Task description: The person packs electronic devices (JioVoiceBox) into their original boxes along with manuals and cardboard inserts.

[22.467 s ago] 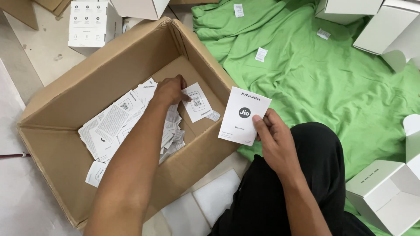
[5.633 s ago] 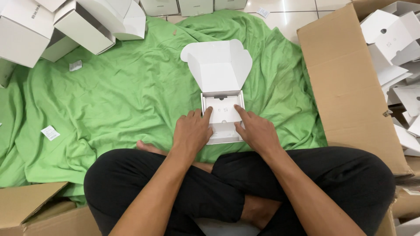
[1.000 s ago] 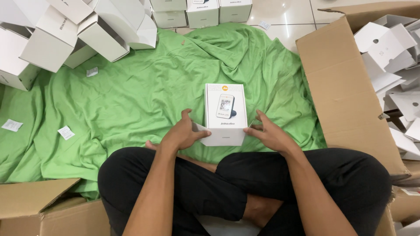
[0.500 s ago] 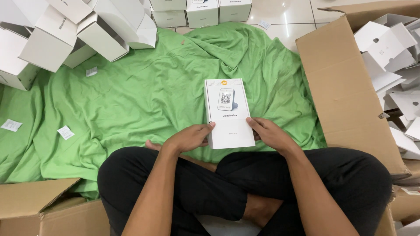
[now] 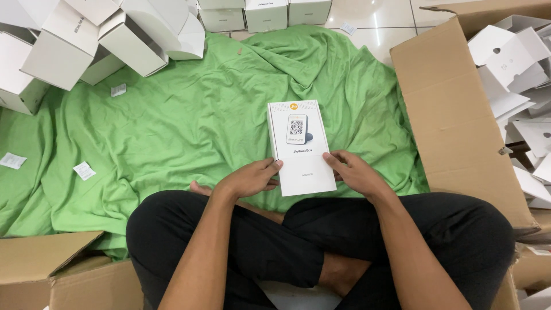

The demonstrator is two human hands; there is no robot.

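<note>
A closed white product box [image 5: 299, 146], printed with a picture of a small device on its lid, lies flat on the green cloth [image 5: 189, 120] in front of my crossed legs. My left hand [image 5: 249, 179] grips its near left edge with the fingertips. My right hand [image 5: 353, 171] holds the near right edge, thumb on the lid. Both hands rest low on the box, and its far half is uncovered.
Several open white boxes [image 5: 103, 34] are piled at the far left and along the top edge. A big cardboard carton [image 5: 453, 120] on the right holds several flat white boxes. Another brown carton [image 5: 51, 272] sits at the near left. Small paper slips [image 5: 84, 170] lie on the cloth.
The box was open with its lid up several seconds ago; now it is closed. Over the last second it has slid toward me and my hands have settled on its near edges.
</note>
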